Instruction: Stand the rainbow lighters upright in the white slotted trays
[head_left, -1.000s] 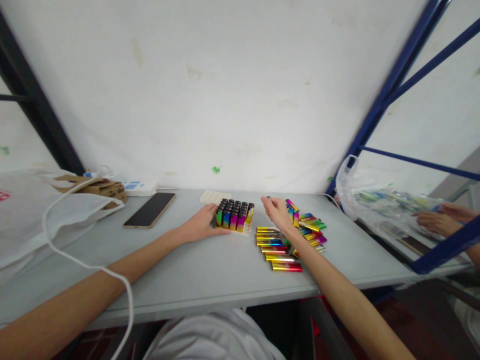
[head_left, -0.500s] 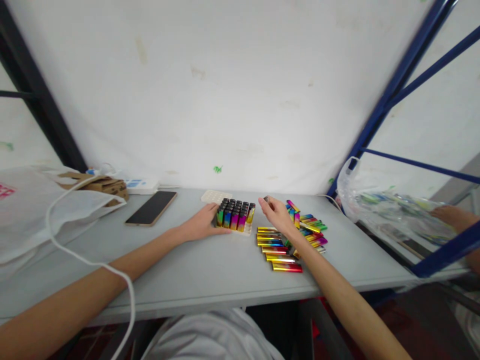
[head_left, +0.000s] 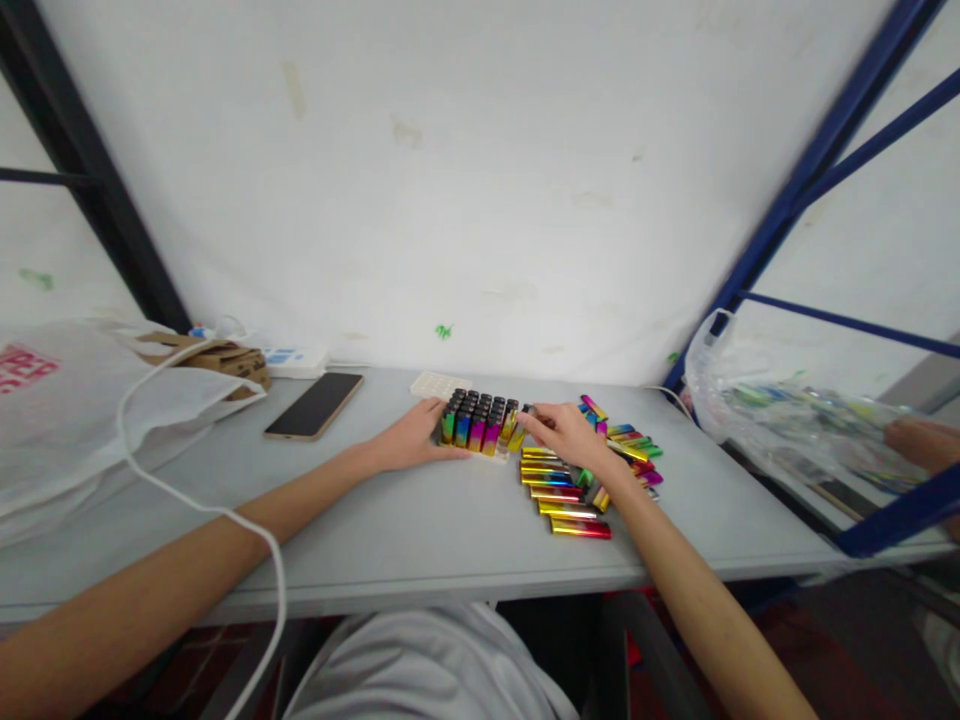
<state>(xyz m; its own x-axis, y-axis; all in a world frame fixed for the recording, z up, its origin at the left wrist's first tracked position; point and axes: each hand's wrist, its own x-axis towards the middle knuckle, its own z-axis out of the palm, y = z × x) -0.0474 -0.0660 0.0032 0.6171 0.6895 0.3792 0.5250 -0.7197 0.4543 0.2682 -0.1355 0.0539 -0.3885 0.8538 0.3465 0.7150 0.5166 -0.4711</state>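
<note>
A white tray (head_left: 491, 457) on the grey table (head_left: 420, 530) holds several upright rainbow-coloured lighters (head_left: 480, 422) with black tops. My left hand (head_left: 411, 440) rests flat against the tray's left side, fingers touching it. My right hand (head_left: 564, 434) pinches one lighter (head_left: 519, 428) and holds it tilted at the tray's right edge. Right of the tray, several more lighters lie in a row (head_left: 559, 490) and in a loose heap (head_left: 626, 450).
A phone (head_left: 313, 405) lies face up at the left, beside a white bag (head_left: 67, 420) with a cord, a cardboard piece (head_left: 210, 356) and a power strip (head_left: 296, 360). An empty white tray (head_left: 433, 383) lies behind. A plastic bag (head_left: 787, 420) and another person's hand (head_left: 919, 442) are at the right.
My right hand has carried a lighter leftward from above the heap to the tray's right edge. My left hand has stayed at the tray. The view has shifted slightly.
</note>
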